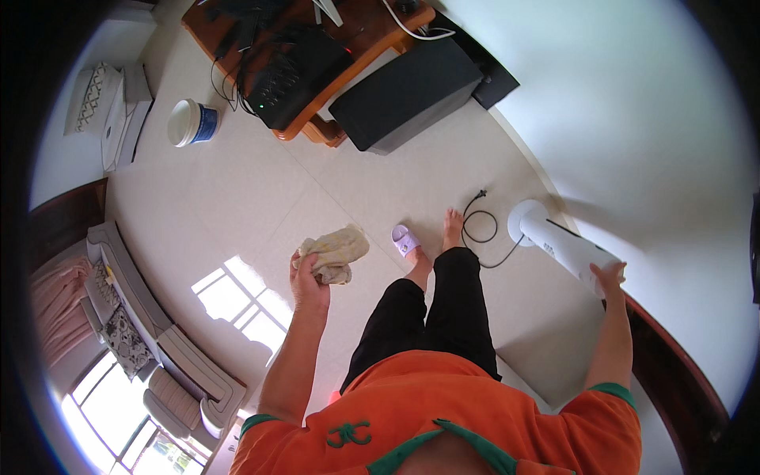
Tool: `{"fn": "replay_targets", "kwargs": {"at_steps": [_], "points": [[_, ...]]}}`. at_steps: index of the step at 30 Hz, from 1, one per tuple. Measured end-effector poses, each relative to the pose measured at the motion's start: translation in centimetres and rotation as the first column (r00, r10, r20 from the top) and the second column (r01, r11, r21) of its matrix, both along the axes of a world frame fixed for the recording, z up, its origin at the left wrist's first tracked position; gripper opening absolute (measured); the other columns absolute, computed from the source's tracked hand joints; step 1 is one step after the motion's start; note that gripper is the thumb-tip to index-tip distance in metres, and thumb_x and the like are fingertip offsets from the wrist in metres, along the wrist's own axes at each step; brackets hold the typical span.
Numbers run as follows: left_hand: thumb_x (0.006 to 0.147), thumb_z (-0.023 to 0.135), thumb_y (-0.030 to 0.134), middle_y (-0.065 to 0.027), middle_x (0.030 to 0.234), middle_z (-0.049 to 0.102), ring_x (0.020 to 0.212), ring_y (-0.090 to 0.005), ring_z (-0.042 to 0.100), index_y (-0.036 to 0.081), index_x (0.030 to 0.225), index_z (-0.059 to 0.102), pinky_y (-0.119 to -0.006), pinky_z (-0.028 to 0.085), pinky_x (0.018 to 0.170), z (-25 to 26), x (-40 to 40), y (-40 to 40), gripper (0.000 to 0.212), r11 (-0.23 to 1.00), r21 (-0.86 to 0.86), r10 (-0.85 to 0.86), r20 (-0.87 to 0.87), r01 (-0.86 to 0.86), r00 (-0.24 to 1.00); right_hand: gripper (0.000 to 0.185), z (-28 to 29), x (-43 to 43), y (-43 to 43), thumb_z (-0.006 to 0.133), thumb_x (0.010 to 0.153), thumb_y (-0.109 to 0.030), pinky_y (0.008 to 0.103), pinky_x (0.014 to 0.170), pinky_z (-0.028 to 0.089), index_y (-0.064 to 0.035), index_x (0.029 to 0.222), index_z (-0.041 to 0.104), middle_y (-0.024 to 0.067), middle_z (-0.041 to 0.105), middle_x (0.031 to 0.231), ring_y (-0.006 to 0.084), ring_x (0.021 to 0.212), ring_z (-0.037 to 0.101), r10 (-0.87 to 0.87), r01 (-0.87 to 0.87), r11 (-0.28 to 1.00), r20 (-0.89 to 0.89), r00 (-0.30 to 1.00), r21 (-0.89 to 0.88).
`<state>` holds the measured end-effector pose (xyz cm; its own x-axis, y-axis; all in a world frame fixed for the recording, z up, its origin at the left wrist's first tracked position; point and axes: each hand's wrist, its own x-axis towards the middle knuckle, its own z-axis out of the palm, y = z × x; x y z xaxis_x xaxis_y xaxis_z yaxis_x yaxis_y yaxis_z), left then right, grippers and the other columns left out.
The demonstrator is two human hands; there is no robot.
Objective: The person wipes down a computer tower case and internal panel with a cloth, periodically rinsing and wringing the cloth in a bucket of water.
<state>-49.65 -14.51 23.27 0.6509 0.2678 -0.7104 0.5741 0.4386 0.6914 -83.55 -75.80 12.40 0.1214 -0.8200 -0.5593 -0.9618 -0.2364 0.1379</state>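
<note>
A crumpled, pale patterned cloth (335, 252) is bunched in my left hand (308, 288), held out over the tiled floor. On the other side my right hand (608, 276) grips the top end of a white tower appliance (561, 246), likely a tower fan. Its round white base (522, 217) rests on the floor close to the wall, and its body appears slanted in this wide view. From it a black power cord (497, 237) runs loosely coiled across the floor, ending in an unconnected plug (481, 193).
A lilac slipper (405, 238) is on one foot; the other foot (453, 224) is bare beside the cord. Ahead stand a black speaker-like box (409, 95) and a wooden stand (362, 29) with electronics. A white bucket (193, 123) and a sofa (178, 350) are to the left.
</note>
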Motion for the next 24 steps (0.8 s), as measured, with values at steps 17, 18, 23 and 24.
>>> {"fn": "replay_targets", "kwargs": {"at_steps": [17, 18, 23, 24], "points": [[0.072, 0.064, 0.005, -0.0043, 0.096, 0.054, 0.090, -0.0149, 0.053, 0.008, 0.102, 0.052, -0.026, 0.044, 0.076, -1.7, 6.1, -24.6, 0.032, 0.740, 0.199, -0.669, 0.115, 0.643, 0.734, 0.060, 4.1, 40.6, 24.8, 0.038, 0.091, -0.047, 0.0363, 0.092, 0.041, -0.0098, 0.136, 0.025, 0.0140, 0.039, 0.129, 0.0239, 0.115, 0.043, -0.847, -0.284, -0.173, 0.005, 0.531, 0.943], [0.071, 0.065, 0.005, -0.0057, 0.100, 0.054, 0.093, -0.0176, 0.052, 0.008, 0.102, 0.052, -0.027, 0.043, 0.080, -2.0, 6.2, -25.5, 0.034, 0.702, 0.346, -0.708, 0.238, 0.623, 0.666, 0.053, 5.6, 41.6, 24.4, 0.040, 0.091, -0.036, 0.0379, 0.091, 0.041, -0.0109, 0.135, 0.026, 0.0142, 0.041, 0.127, 0.0242, 0.113, 0.045, -0.835, -0.240, -0.229, -0.064, 0.546, 0.943], [0.066, 0.066, 0.005, -0.0107, 0.114, 0.050, 0.102, -0.0288, 0.050, 0.008, 0.108, 0.053, -0.036, 0.039, 0.091, -1.7, 9.2, -26.8, 0.044, 0.490, 0.649, -0.871, 0.338, 0.582, 0.357, 0.046, 4.6, 44.0, 21.6, 0.040, 0.085, -0.017, 0.0363, 0.089, 0.043, -0.0088, 0.130, 0.036, 0.0134, 0.051, 0.116, 0.0247, 0.103, 0.053, -0.866, -0.149, -0.105, -0.017, 0.500, 0.983], [0.065, 0.066, 0.005, -0.0112, 0.116, 0.049, 0.102, -0.0299, 0.050, 0.008, 0.109, 0.052, -0.037, 0.038, 0.091, -1.6, 9.3, -26.4, 0.046, 0.482, 0.692, -0.874, 0.335, 0.537, 0.352, 0.044, 5.7, 44.7, 21.3, 0.039, 0.085, -0.017, 0.0355, 0.089, 0.043, -0.0081, 0.128, 0.038, 0.0134, 0.052, 0.113, 0.0244, 0.102, 0.054, -0.839, -0.189, -0.025, 0.082, 0.538, 0.982]]}}
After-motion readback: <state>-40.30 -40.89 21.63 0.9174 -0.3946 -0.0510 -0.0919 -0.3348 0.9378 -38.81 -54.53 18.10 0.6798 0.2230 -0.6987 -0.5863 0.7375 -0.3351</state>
